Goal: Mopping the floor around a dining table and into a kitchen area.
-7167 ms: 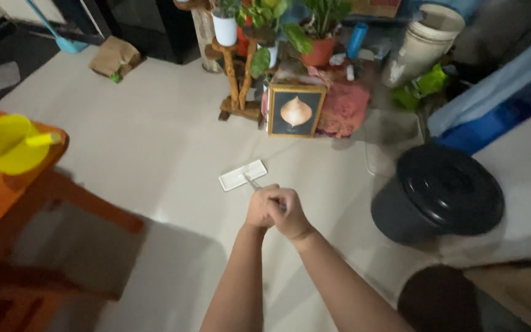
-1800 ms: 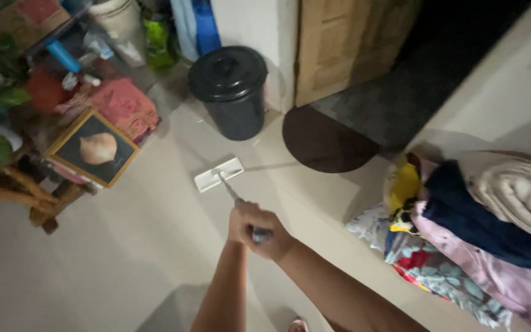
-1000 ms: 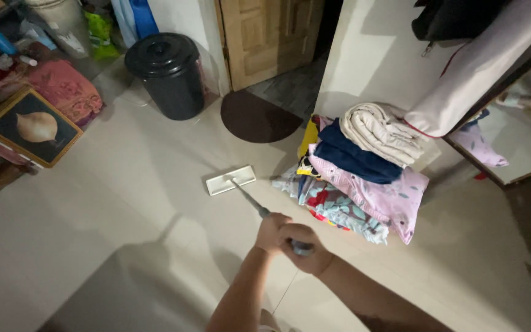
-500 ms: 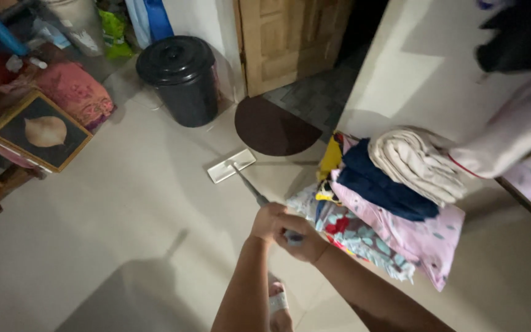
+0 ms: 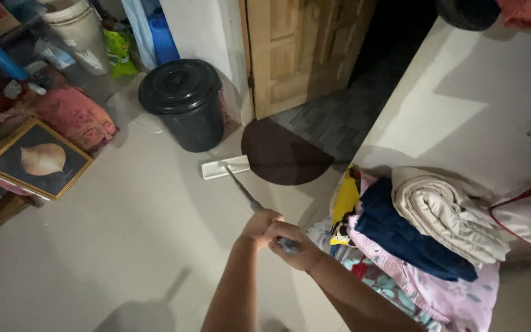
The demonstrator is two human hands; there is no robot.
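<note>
A flat mop has a white rectangular head [image 5: 224, 166] lying on the pale tiled floor, just in front of a black lidded bin [image 5: 184, 101] and beside a dark brown half-round mat [image 5: 284, 152]. Its thin metal handle [image 5: 245, 192] runs back toward me. My left hand [image 5: 258, 226] grips the handle higher up, and my right hand [image 5: 293, 246] is wrapped around it just behind, both fists closed on the pole.
A pile of folded clothes and blankets [image 5: 425, 237] sits on the floor to the right. A framed picture [image 5: 35, 158] leans at the left near a red cloth [image 5: 72, 114]. A wooden door [image 5: 296, 49] stands open behind the mat, with a white bucket [image 5: 75, 31] at upper left.
The mop head has slid farther away, from the open floor up toward the black bin and the mat. My view has tilted so the door and bin sit nearer the centre.
</note>
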